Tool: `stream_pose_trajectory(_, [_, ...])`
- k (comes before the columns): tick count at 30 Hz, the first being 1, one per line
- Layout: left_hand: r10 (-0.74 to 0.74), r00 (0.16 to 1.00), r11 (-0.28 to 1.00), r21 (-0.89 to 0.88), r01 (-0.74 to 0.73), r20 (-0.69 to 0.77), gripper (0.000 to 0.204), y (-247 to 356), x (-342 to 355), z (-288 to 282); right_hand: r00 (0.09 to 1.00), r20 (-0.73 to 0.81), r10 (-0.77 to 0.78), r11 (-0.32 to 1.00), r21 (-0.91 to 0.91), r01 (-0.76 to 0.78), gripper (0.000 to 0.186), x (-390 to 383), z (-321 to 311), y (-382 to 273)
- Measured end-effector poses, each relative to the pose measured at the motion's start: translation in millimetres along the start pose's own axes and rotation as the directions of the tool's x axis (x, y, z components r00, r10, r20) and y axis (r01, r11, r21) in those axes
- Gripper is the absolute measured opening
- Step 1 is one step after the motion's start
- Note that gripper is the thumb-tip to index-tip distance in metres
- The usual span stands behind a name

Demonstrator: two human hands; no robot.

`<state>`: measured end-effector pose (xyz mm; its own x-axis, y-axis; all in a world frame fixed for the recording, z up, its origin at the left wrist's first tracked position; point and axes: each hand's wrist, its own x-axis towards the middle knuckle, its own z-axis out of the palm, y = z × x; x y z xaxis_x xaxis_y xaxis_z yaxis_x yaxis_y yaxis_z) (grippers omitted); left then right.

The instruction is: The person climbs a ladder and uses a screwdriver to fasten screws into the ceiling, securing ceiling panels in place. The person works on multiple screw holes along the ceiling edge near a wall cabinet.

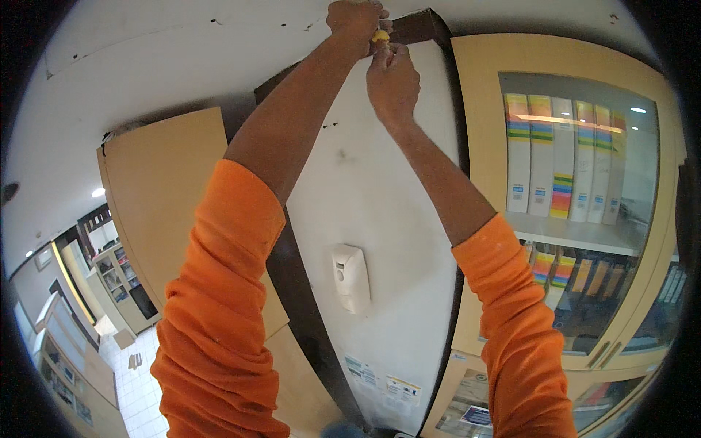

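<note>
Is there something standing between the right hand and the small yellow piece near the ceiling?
No, nothing visible does. The right hand is directly below the small yellow piece, and the left hand is close at its upper left. The white wall device is well below both hands.

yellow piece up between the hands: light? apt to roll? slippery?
Probably light: the yellow piece is small beside the left hand and right hand. It might roll if set down, given its rounded visible outline. Slip is hard to call; it's too small in view to show texture.
</note>
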<state>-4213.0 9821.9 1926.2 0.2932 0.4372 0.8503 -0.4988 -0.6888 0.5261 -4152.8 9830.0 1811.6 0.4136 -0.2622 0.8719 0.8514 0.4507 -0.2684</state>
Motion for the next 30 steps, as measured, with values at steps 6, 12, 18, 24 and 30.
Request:
stream_pose_trajectory(6, [0.337, 0.908, 0.774, 0.476, -0.418, 0.25, 0.022, -14.3, 39.8, -26.3, 0.889, 0.411, 0.2, 0.789, 0.47, -0.395, 0.042, 21.2, -23.9, -12.3])
stream_pose_trajectory(12, [0.272, 0.778, -0.124, 0.822, -0.555, 0.566, 0.033, -36.4, 75.8, -51.9, 0.63, 0.772, 0.085, 0.287, 0.586, -0.758, 0.041, 20.6, -33.6, 1.2])
stream_pose_trajectory(18, [0.127, 0.975, 0.992, -0.047, -0.12, 0.18, 0.02, -25.9, 46.1, -16.7, 0.934, 0.345, 0.089, 0.799, 0.535, -0.274, 0.034, 10.3, -27.2, 16.2])
stream_pose_trajectory(24, [0.23, 0.959, 0.916, 0.295, -0.272, 0.168, 0.022, -7.6, 15.3, -56.9, 0.993, 0.08, -0.084, 0.995, -0.046, 0.088, 0.032, -18.8, -21.3, -27.9])
stream_pose_trajectory(30, [0.77, 0.601, 0.168, 0.842, -0.512, 0.212, 0.03, 24.4, -14.6, -123.5, 0.99, 0.057, -0.127, 0.963, -0.231, 0.137, 0.034, -15.2, -16.8, -27.5])
